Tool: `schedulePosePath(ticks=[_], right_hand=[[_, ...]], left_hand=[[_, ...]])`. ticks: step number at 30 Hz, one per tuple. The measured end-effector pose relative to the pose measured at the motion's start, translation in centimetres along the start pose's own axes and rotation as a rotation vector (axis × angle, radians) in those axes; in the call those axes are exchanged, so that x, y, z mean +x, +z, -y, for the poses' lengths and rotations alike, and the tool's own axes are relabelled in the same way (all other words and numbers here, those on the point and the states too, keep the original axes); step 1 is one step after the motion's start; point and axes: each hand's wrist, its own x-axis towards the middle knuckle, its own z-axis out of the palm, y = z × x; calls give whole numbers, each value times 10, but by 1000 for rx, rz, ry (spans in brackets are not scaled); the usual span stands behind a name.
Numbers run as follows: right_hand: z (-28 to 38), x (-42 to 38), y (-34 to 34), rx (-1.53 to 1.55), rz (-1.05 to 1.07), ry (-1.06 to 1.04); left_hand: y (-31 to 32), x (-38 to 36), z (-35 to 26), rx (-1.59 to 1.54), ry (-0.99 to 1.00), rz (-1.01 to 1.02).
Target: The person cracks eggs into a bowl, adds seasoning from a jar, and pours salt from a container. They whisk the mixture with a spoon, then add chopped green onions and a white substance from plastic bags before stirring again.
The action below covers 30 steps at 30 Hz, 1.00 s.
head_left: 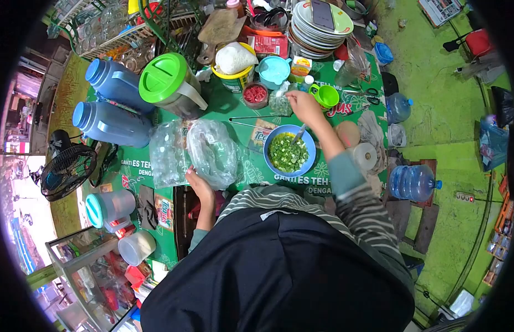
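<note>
Blue bowl [289, 150] of chopped green herbs sits on the green printed table [234, 108], just right of centre, near the table's near edge. A spoon [299, 133] leans in the bowl at its far rim.

Right hand [304, 106] is raised just beyond the bowl's far rim, fingers drawn together, pinching something small and white at the tips; what it is cannot be told.

Left hand [200, 185] rests at the near edge of the table, fingers pressed against the near side of a crumpled clear plastic bag [212, 152], left of the bowl.

Far of the right hand: a small tub of red chilli [255, 94], a green cup [326, 96], a light blue cup [274, 71], a yellow pail [234, 77] with a white bag in it.

Far left: green-lidded jug [168, 83], two blue-capped water jugs [115, 102]. Far right: stack of plates [318, 33].
</note>
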Motion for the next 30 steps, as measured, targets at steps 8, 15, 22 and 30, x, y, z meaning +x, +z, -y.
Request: schedulePosePath(ticks=[8, 15, 22, 30], right_hand=[[-10, 63, 52, -363, 80, 241], [-36, 36, 21, -221, 22, 252], [30, -21, -34, 303, -174, -1], [108, -115, -38, 296, 33, -246]], left_hand=[[0, -30, -48, 431, 567, 3], [4, -24, -87, 361, 732, -10], [41, -34, -163, 68, 687, 484], [55, -68, -235, 195, 1103, 844]])
